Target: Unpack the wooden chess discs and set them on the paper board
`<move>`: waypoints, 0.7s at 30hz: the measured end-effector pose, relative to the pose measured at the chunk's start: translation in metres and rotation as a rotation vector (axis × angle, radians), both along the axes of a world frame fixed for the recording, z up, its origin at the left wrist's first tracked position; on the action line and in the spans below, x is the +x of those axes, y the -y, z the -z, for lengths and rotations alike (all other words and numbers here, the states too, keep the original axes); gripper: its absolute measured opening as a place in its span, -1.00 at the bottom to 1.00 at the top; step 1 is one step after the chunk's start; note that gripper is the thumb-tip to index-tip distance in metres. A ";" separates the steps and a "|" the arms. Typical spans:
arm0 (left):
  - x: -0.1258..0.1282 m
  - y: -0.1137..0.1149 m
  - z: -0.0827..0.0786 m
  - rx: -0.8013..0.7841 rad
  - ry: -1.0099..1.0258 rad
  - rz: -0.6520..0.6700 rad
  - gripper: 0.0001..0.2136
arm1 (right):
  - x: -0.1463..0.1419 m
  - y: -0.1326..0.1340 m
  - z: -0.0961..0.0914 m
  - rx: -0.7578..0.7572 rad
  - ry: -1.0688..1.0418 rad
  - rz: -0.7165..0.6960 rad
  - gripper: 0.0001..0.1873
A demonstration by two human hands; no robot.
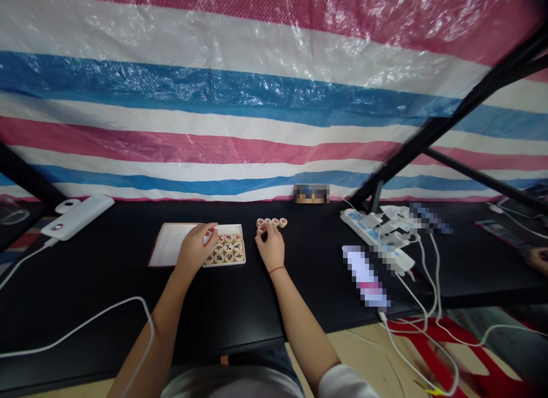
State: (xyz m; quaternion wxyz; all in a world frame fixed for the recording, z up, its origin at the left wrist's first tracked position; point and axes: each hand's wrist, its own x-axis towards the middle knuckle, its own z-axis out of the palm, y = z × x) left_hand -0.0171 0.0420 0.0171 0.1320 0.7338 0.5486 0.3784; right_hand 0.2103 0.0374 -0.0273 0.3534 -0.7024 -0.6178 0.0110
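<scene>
The person's right hand (pixel 270 248) is at the bench, its fingers (pixel 264 231) clenched in a pinch on one round xiangqi piece (pixel 260 229). That piece sits at the near end of a short row of similar pieces (pixel 272 221), which lie just past the fingertips. A red thread bracelet (pixel 277 269) circles the wrist. The left hand (pixel 194 249) lies over a shallow white tray (pixel 171 245), its fingertips just beside a packed cluster of red-marked xiangqi pieces (pixel 225 248). The hand hides part of the tray, and I cannot tell whether those fingers hold anything.

Three pixelated objects (pixel 311 193) (pixel 363 275) (pixel 430 218) cannot be made out. Another person's hand (pixel 538 259) is cut off by the right edge. The black bench (pixel 107 284) carries a white power strip (pixel 372 229), white cables (pixel 411 306) and a white power bank (pixel 77 216). A striped plastic tarpaulin (pixel 214 101) in red, white and blue hangs behind, crossed by black metal bars (pixel 454 112).
</scene>
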 end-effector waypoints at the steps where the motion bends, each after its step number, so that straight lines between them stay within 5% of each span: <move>1: -0.002 -0.001 0.000 -0.002 0.003 -0.013 -0.72 | 0.000 0.000 0.001 0.003 -0.006 0.001 -0.84; 10: -0.015 -0.009 0.009 -0.037 -0.173 -0.104 -0.72 | -0.010 0.008 -0.017 0.162 -0.071 -0.048 -0.78; 14: -0.001 -0.005 0.009 -0.076 -0.377 -0.150 -0.74 | -0.031 0.017 -0.028 -0.027 -0.192 -0.284 -0.69; 17: 0.011 -0.001 0.005 -0.105 -0.468 -0.123 -0.73 | -0.040 0.019 -0.030 -0.186 -0.203 -0.306 -0.66; 21: 0.017 0.004 0.001 -0.163 -0.505 -0.126 -0.71 | -0.042 0.017 -0.027 -0.212 -0.165 -0.290 -0.65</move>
